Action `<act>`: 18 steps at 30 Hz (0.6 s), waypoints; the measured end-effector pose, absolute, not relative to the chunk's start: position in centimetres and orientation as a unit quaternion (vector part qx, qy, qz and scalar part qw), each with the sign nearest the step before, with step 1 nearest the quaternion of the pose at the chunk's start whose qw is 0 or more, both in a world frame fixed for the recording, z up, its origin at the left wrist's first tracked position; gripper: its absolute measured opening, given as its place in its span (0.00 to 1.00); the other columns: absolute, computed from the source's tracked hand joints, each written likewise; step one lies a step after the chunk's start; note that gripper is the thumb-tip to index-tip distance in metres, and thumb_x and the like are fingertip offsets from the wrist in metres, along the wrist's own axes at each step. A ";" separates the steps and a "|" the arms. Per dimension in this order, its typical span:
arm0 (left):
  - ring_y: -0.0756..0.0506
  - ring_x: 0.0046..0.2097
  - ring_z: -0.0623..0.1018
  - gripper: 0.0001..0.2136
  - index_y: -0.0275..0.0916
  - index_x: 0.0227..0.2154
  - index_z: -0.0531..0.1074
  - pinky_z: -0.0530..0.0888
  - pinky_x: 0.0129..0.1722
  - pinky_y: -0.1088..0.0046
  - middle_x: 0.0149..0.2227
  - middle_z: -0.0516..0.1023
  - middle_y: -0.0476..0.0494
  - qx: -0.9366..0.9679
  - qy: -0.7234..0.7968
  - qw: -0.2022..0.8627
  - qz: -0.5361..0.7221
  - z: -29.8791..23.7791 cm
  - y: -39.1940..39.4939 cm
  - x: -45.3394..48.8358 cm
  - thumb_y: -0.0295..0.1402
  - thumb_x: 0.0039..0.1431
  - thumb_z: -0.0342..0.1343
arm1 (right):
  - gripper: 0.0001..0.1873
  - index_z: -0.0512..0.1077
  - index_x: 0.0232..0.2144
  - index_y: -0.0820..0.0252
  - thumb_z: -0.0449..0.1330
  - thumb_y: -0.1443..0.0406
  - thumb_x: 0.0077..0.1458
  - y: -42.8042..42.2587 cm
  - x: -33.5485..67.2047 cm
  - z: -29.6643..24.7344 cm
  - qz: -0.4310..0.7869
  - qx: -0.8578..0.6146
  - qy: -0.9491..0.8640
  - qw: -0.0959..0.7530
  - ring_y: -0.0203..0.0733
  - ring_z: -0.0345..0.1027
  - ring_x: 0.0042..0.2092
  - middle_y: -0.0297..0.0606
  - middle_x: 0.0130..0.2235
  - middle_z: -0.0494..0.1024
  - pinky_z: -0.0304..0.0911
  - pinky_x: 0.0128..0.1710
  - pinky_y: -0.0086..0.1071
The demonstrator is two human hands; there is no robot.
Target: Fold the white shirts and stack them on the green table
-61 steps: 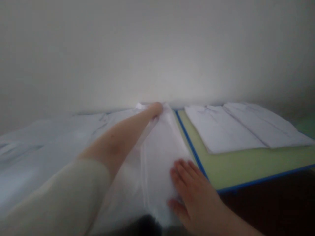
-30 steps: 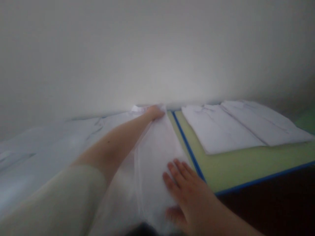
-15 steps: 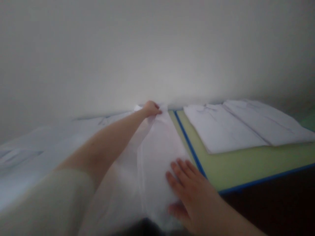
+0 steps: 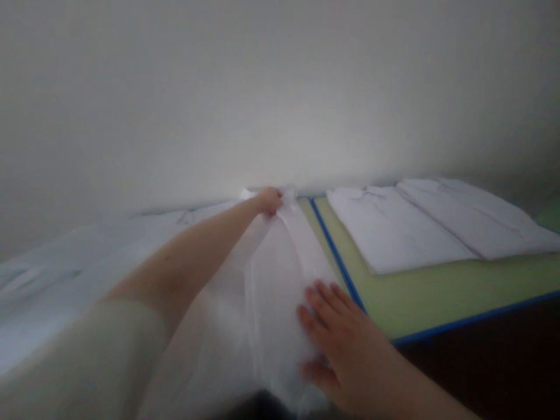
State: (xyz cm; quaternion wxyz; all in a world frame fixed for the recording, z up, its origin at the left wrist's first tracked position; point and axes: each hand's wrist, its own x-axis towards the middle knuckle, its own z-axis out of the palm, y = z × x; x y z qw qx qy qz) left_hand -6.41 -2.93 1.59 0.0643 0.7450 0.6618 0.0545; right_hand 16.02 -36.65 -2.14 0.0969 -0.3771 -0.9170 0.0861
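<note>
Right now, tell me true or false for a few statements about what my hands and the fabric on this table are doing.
1. The left hand grips the far end of the white cloth. True.
2. The right hand is lifted clear of the white cloth. False: it lies flat on the near part, fingers spread.
3. The green mat carries folded white fabric. True.
4. The mat's border is red. False: it is blue.
</note>
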 end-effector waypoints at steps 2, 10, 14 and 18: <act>0.40 0.47 0.76 0.20 0.37 0.47 0.75 0.71 0.47 0.70 0.43 0.79 0.38 0.760 0.649 0.014 0.036 0.7 -2.8 -6.1 0.33 0.51 0.55 | 0.35 0.54 0.64 0.61 0.48 0.49 0.61 -36.6 16.1 -2.6 0.076 -0.389 -0.912 0.108 0.55 0.27 0.68 0.49 0.68 0.40 0.33 0.65 0.51; 0.38 0.52 0.73 0.19 0.34 0.49 0.72 0.70 0.50 0.68 0.50 0.74 0.32 0.752 0.657 -0.032 0.043 -0.2 -1.5 -3.1 0.37 0.58 0.47 | 0.41 0.46 0.67 0.63 0.50 0.49 0.59 -37.0 16.7 -4.4 0.035 -0.418 -0.901 0.115 0.59 0.26 0.67 0.54 0.67 0.36 0.36 0.64 0.54; 0.35 0.55 0.70 0.21 0.31 0.50 0.71 0.68 0.53 0.62 0.53 0.71 0.28 0.762 0.644 -0.049 0.060 -0.5 -1.3 -1.7 0.38 0.61 0.45 | 0.44 0.44 0.67 0.69 0.51 0.48 0.58 -37.3 16.9 -4.7 0.018 -0.413 -0.904 0.111 0.61 0.27 0.67 0.57 0.67 0.36 0.38 0.64 0.54; 0.35 0.54 0.71 0.21 0.30 0.48 0.72 0.68 0.52 0.61 0.52 0.72 0.26 0.746 0.661 -0.042 0.069 -1.0 -1.2 -1.2 0.38 0.63 0.41 | 0.49 0.47 0.65 0.76 0.53 0.46 0.55 -37.4 17.2 -5.0 0.005 -0.400 -0.911 0.096 0.64 0.31 0.67 0.62 0.65 0.40 0.41 0.63 0.54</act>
